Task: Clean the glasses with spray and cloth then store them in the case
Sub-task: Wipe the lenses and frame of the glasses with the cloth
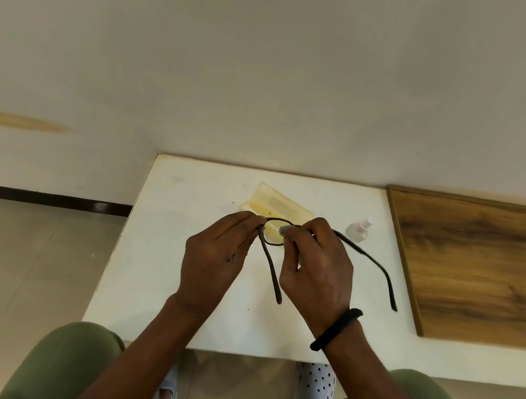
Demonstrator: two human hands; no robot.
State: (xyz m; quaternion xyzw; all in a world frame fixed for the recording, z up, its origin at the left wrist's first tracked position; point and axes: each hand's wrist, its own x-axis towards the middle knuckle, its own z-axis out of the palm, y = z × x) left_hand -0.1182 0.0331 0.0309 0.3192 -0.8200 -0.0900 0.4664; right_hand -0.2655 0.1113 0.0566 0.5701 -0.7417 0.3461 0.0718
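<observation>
Dark-framed glasses (272, 260) hang above the white table (163, 254), both temples unfolded toward me. My left hand (216, 255) pinches the frame at its left hinge. My right hand (316, 266) presses a small pale blue cloth (283, 230) against a lens, covering most of the right half of the frame. Behind the hands lies an open pale yellow case (278, 205). A small clear spray bottle (358, 230) with a white nozzle stands to the right of the case.
A wooden board (476, 269) lies along the table's right side. The wall rises directly behind the table. My knees in green trousers and patterned slippers show below the table's near edge.
</observation>
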